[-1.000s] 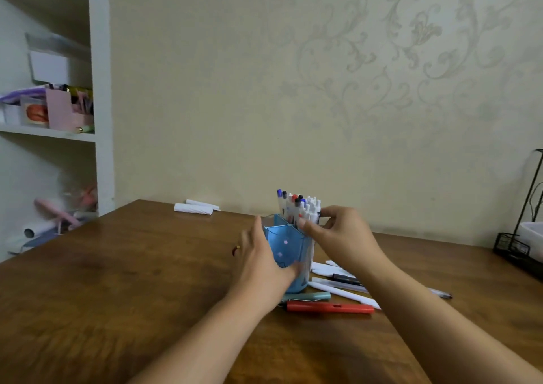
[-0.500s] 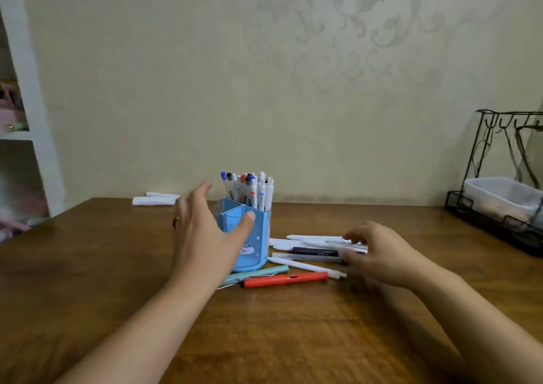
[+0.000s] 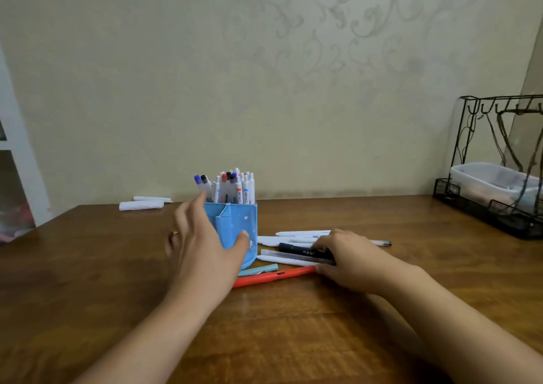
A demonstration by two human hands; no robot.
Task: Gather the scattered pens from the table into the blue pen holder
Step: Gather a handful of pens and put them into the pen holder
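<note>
The blue pen holder [image 3: 235, 225] stands mid-table, packed with several white pens [image 3: 235, 187] with coloured caps. My left hand [image 3: 202, 251] cups its left side, thumb pressed on its front. To the holder's right, several loose pens lie on the wooden table [image 3: 88, 266]: white ones [image 3: 302, 233], a black pen [image 3: 296, 250], a teal pen [image 3: 258, 269] and a red pen [image 3: 273, 276]. My right hand [image 3: 352, 260] rests on this pile, fingers curled over the black pen's right end. The pens still lie flat.
A black wire rack [image 3: 493, 207] with a clear plastic container [image 3: 484, 178] stands at the table's far right. Two white rolled items [image 3: 141, 205] lie by the wall at the back left. A white shelf unit [image 3: 14, 148] edges the left.
My right hand left the top of the holder, dropped to the loose pens and now closes over the black one. My left hand stays on the holder. The view has swung right.
</note>
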